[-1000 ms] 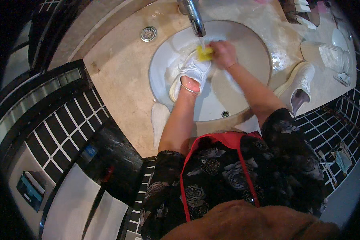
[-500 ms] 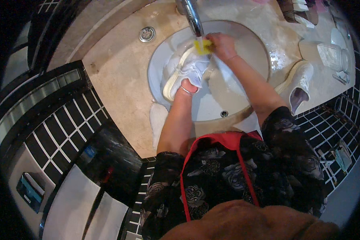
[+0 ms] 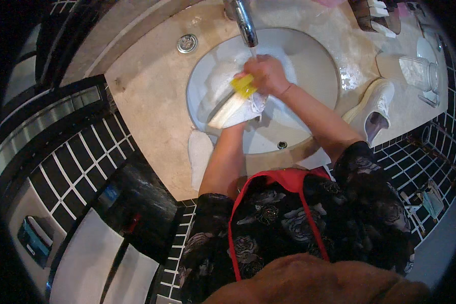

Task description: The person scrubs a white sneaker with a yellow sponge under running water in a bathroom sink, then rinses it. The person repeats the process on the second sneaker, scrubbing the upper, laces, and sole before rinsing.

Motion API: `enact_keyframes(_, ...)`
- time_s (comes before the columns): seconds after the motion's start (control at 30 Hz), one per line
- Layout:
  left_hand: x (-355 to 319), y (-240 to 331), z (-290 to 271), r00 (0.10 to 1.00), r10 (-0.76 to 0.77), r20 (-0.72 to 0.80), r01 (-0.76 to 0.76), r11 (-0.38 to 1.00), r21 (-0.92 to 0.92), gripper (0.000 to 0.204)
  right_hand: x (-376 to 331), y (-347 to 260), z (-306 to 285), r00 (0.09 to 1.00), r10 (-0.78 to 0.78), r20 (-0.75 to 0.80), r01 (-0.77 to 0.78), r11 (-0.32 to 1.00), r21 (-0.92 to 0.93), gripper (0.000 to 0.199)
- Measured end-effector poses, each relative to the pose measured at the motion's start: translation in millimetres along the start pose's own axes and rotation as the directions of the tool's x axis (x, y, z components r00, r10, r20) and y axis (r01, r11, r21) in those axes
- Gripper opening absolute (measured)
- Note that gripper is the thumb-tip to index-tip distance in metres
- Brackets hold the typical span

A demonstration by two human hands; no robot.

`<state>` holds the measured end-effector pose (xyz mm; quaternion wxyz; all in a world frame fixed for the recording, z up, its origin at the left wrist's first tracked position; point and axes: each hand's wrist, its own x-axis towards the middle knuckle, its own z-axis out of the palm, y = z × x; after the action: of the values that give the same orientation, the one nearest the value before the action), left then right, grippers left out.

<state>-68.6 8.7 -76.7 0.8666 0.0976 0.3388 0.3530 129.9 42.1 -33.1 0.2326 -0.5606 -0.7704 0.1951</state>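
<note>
A white sneaker (image 3: 230, 112) with a cream sole is held over the oval sink (image 3: 316, 61), its sole side turned up. My left hand is inside the shoe and hidden; only my left forearm (image 3: 228, 157) shows, leading up to it. My right hand (image 3: 269, 75) is closed round a yellow sponge (image 3: 243, 85), pressing it onto the toe end of the shoe. Water runs from the chrome faucet (image 3: 247, 33) onto or just behind my right hand. Pale suds or wetness show in the basin.
A second white sneaker (image 3: 375, 104) lies on the counter right of the sink, near a clear jar (image 3: 415, 71). A white insole (image 3: 200, 159) lies left of my forearm. A round metal fitting (image 3: 187, 43) sits in the counter. Water drops wet the counter's right side.
The shoe has rolled over so its sole faces up, and its toe no longer lies toward the faucet. My right hand has come left and nearer with the sponge.
</note>
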Motion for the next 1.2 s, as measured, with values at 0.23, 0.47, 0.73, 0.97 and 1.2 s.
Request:
enact_keyframes(0.23, 6, -6, 11, 0.999, 0.034, 0.041, -0.04, 0.984, 0.174, 0.05, -2, -21, -10, 0.956, 0.262, -0.131, -0.264, 0.965, 0.003, 0.016)
enact_keyframes(0.47, 1, -1, 7, 0.999, 0.044, 0.019, -0.047, 0.974, 0.22, 0.051, 13, -84, 0, 0.967, -0.244, -0.076, 0.25, 0.964, 0.091, 0.009)
enact_keyframes(0.73, -1, -4, 5, 0.998, 0.059, 0.024, -0.063, 0.966, 0.25, 0.051, -2, 4, 1, 0.978, 0.202, -0.056, -0.208, 0.971, -0.116, 0.019)
enact_keyframes(0.97, 4, 1, 2, 0.998, 0.066, 0.023, -0.069, 0.962, 0.264, 0.051, -13, -14, 12, 0.969, 0.233, -0.085, -0.242, 0.964, -0.108, 0.017)
enact_keyframes(1.2, 2, -3, 8, 0.997, 0.071, 0.02, -0.073, 0.969, 0.235, 0.052, -6, -26, 26, 0.924, -0.025, -0.382, 0.095, 0.982, 0.163, 0.01)
